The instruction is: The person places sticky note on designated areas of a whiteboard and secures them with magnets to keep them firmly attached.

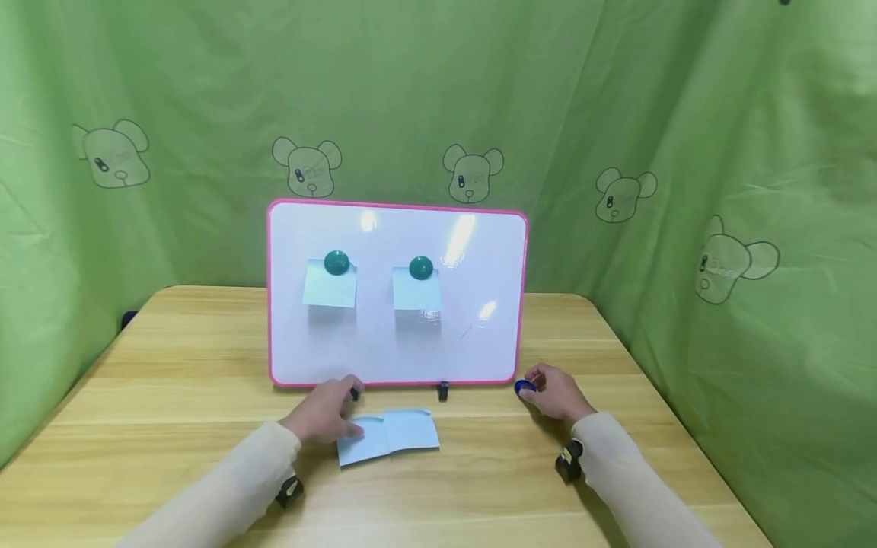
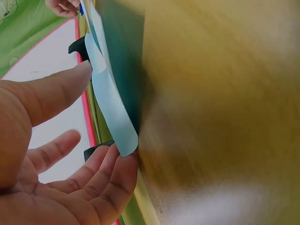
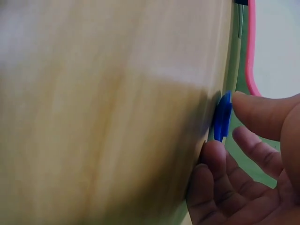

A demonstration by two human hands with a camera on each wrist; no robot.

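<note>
My left hand point(image 1: 327, 411) reaches over the left of two pale blue sticky notes point(image 1: 411, 430) lying side by side on the table. Its thumb and fingers are spread apart, and fingertips meet the curled edge of a note point(image 2: 115, 108) in the left wrist view. Near the whiteboard's lower right corner, my right hand point(image 1: 558, 392) pinches a round blue magnet point(image 1: 525, 387) by its rim. In the right wrist view, thumb and fingertips sit at opposite edges of the blue magnet point(image 3: 222, 117), close to the tabletop.
A pink-framed whiteboard point(image 1: 473, 335) stands upright at the back on small black feet point(image 1: 443, 391). Two green magnets point(image 1: 336, 262) point(image 1: 421, 267) hold pale notes point(image 1: 330, 289) point(image 1: 416, 293) on it. Green curtain point(image 1: 397, 91) hangs behind and at both sides of the wooden table point(image 1: 171, 365).
</note>
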